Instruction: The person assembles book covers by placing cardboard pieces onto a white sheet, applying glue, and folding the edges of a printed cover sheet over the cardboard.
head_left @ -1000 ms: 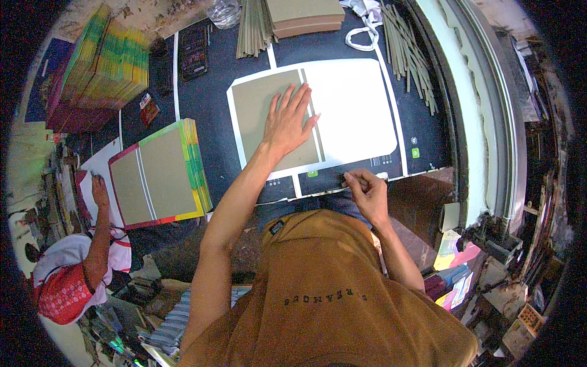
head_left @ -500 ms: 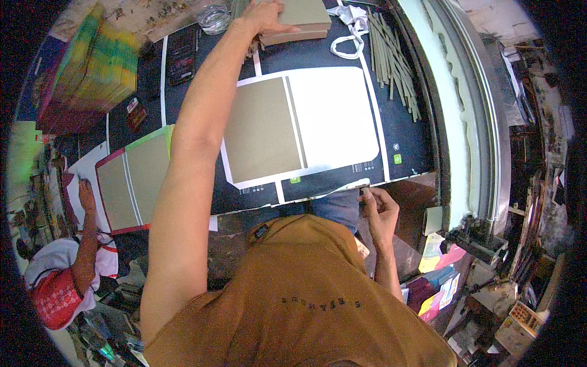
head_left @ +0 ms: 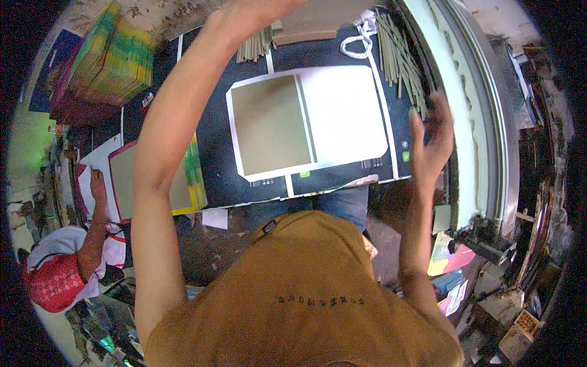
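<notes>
Before me a large white sheet point(head_left: 348, 116) with cut corners lies on the dark table. A grey-brown board point(head_left: 273, 125) rests on its left half, with a narrow grey strip point(head_left: 307, 119) beside the board. My left hand point(head_left: 278, 7) reaches over the stack of boards point(head_left: 312, 27) at the far side; the top edge cuts off its fingers. My right hand point(head_left: 431, 144) is raised at the table's right end, thumb and fingers apart and blurred, nothing visible in it. It is nearest to a loose pile of long grey strips point(head_left: 400, 58).
More short strips point(head_left: 255, 48) lie left of the board stack. A white cloth loop point(head_left: 358, 46) is beside it. Colourful stacked covers point(head_left: 110, 73) stand at far left. At left a co-worker's hand point(head_left: 96, 182) rests on a white sheet. A pale ledge point(head_left: 455, 92) borders the right.
My right hand has risen from the table's front edge toward the strips, its pinch opened. My left hand has moved farther away, past the top edge. The view has shifted slightly.
</notes>
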`<state>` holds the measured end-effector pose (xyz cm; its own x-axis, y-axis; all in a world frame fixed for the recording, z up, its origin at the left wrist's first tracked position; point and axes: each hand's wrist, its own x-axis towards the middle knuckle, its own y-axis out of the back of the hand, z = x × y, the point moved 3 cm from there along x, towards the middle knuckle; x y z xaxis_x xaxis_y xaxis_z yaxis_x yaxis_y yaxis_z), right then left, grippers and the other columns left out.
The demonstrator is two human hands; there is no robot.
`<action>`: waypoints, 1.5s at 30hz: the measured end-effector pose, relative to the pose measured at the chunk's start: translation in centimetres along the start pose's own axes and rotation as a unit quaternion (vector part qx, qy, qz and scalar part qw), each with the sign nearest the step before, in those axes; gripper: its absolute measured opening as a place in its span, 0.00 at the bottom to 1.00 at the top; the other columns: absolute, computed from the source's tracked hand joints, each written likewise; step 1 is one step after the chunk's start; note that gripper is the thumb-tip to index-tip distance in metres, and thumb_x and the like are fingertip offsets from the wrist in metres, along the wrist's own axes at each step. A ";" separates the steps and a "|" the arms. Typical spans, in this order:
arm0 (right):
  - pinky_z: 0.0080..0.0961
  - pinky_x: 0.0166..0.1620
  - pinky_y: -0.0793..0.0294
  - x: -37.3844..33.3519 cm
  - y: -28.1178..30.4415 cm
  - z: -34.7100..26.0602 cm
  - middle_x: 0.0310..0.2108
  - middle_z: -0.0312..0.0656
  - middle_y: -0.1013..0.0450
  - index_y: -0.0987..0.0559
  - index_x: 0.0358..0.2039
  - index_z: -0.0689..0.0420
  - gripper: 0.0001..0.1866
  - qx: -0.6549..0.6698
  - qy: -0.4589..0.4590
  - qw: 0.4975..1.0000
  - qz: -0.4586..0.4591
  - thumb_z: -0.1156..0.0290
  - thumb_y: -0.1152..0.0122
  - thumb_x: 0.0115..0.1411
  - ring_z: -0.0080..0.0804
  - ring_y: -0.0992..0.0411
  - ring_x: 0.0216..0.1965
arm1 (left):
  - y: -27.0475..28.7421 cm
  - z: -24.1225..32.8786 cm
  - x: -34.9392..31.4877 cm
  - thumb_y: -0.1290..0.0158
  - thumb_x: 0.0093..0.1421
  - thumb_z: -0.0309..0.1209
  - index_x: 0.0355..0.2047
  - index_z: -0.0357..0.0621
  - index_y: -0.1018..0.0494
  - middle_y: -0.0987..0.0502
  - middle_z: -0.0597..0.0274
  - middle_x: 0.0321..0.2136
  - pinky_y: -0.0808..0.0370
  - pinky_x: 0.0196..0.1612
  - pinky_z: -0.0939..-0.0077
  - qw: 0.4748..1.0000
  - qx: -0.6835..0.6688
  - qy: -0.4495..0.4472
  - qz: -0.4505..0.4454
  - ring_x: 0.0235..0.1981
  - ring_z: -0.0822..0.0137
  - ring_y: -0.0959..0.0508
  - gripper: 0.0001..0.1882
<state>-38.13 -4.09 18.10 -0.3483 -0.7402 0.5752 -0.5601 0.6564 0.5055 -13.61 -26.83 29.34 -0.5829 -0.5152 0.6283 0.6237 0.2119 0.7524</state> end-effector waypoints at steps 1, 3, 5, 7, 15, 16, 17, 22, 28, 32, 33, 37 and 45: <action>0.35 0.63 0.34 1.5 -0.2 -1.2 0.56 0.50 0.26 0.31 0.64 0.63 0.32 -0.028 0.029 0.999 0.005 0.72 0.31 0.61 0.42 0.31 0.60 | 2.0 3.3 -0.6 0.46 0.66 0.36 0.35 0.42 0.18 0.20 0.46 0.26 0.24 0.33 0.60 0.998 -0.053 -0.021 -0.008 0.29 0.50 0.18 0.11; 0.32 0.60 0.31 3.0 -2.2 -1.7 0.54 0.48 0.25 0.31 0.63 0.63 0.30 0.030 0.054 0.998 -0.022 0.72 0.32 0.62 0.38 0.28 0.56 | 3.1 4.8 -2.0 0.44 0.65 0.34 0.36 0.41 0.18 0.20 0.45 0.27 0.24 0.32 0.63 0.992 -0.120 -0.018 -0.019 0.28 0.52 0.18 0.10; 0.27 0.54 0.27 2.8 -4.2 -0.7 0.50 0.47 0.24 0.30 0.60 0.62 0.27 0.250 -0.078 0.963 -0.067 0.70 0.32 0.64 0.31 0.26 0.50 | 1.7 4.7 -3.6 0.43 0.64 0.34 0.37 0.41 0.18 0.19 0.46 0.27 0.24 0.32 0.65 0.985 -0.168 0.008 -0.031 0.28 0.54 0.17 0.10; 0.24 0.46 0.24 1.8 -6.0 2.4 0.45 0.48 0.24 0.29 0.57 0.64 0.24 0.219 -0.118 0.966 -0.074 0.68 0.33 0.65 0.26 0.25 0.45 | -2.4 2.5 -7.1 0.43 0.65 0.42 0.46 0.38 0.24 0.25 0.43 0.39 0.29 0.45 0.60 0.964 -0.212 0.159 -0.017 0.40 0.54 0.24 0.19; 0.38 0.53 0.26 -3.0 -11.0 12.6 0.44 0.53 0.19 0.24 0.54 0.56 0.25 0.011 -0.280 0.936 -0.212 0.55 0.33 0.62 0.47 0.20 0.46 | -15.4 5.5 -26.0 0.46 0.65 0.53 0.71 0.31 0.51 0.45 0.40 0.70 0.48 0.70 0.41 0.974 -0.043 0.211 -0.068 0.71 0.36 0.46 0.48; 0.40 0.54 0.27 -3.1 -11.4 13.1 0.45 0.53 0.19 0.24 0.55 0.55 0.26 -0.013 -0.288 0.933 -0.214 0.53 0.33 0.62 0.48 0.20 0.47 | -15.6 6.0 -26.3 0.46 0.65 0.53 0.72 0.32 0.52 0.46 0.41 0.71 0.49 0.71 0.40 0.975 -0.041 0.200 -0.090 0.71 0.35 0.47 0.48; 0.42 0.55 0.27 -3.1 -11.8 13.6 0.45 0.53 0.19 0.25 0.56 0.54 0.28 -0.037 -0.296 0.930 -0.215 0.51 0.33 0.61 0.49 0.21 0.48 | -15.9 6.3 -26.3 0.47 0.65 0.54 0.72 0.34 0.51 0.46 0.43 0.71 0.49 0.71 0.39 0.975 -0.036 0.195 -0.106 0.71 0.36 0.47 0.47; 0.53 0.58 0.32 -3.2 -12.7 12.9 0.46 0.54 0.20 0.26 0.58 0.51 0.31 -0.077 -0.286 0.930 -0.220 0.45 0.36 0.61 0.53 0.22 0.51 | -17.0 6.6 -26.7 0.50 0.66 0.57 0.71 0.42 0.45 0.46 0.54 0.73 0.52 0.71 0.35 0.967 0.005 0.174 -0.189 0.73 0.41 0.49 0.43; 0.60 0.57 0.35 -3.3 -12.9 12.7 0.48 0.54 0.21 0.24 0.57 0.53 0.31 -0.105 -0.277 0.931 -0.211 0.46 0.35 0.60 0.55 0.23 0.51 | -17.5 6.4 -27.1 0.50 0.66 0.57 0.69 0.44 0.40 0.46 0.57 0.73 0.53 0.72 0.34 0.967 0.011 0.176 -0.183 0.73 0.43 0.48 0.40; 0.58 0.56 0.34 -3.1 -12.9 13.2 0.47 0.51 0.21 0.21 0.54 0.55 0.31 -0.153 -0.234 0.940 -0.195 0.47 0.32 0.57 0.53 0.24 0.51 | -17.5 6.4 -26.9 0.50 0.66 0.57 0.69 0.44 0.40 0.45 0.57 0.73 0.54 0.72 0.35 0.967 0.011 0.176 -0.183 0.72 0.43 0.47 0.40; 0.58 0.55 0.33 -3.0 -13.1 13.5 0.46 0.50 0.21 0.20 0.53 0.55 0.31 -0.160 -0.230 0.940 -0.194 0.47 0.31 0.56 0.52 0.25 0.52 | -17.6 6.4 -26.9 0.50 0.66 0.57 0.69 0.44 0.40 0.45 0.57 0.73 0.54 0.72 0.35 0.967 0.012 0.176 -0.182 0.72 0.43 0.47 0.40; 0.61 0.54 0.34 -2.4 -12.9 12.2 0.43 0.48 0.20 0.20 0.52 0.55 0.31 -0.164 -0.252 0.928 -0.218 0.48 0.28 0.54 0.50 0.25 0.53 | -17.5 6.4 -27.1 0.51 0.66 0.57 0.69 0.42 0.40 0.44 0.57 0.73 0.53 0.71 0.34 0.964 0.020 0.183 -0.191 0.72 0.44 0.47 0.40; 0.65 0.52 0.38 -2.6 -12.8 12.7 0.38 0.43 0.19 0.24 0.54 0.52 0.32 -0.167 -0.226 0.937 -0.209 0.50 0.26 0.53 0.47 0.22 0.45 | -17.5 6.5 -27.0 0.51 0.66 0.56 0.69 0.41 0.40 0.45 0.56 0.73 0.53 0.71 0.35 0.965 0.016 0.181 -0.191 0.72 0.43 0.47 0.40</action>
<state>-39.62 -12.47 1.93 -0.4758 -0.8795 -0.0102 -0.4781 0.2489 0.8423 -12.18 -11.19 0.45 -0.5440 -0.8155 0.1975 0.3787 -0.0286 0.9251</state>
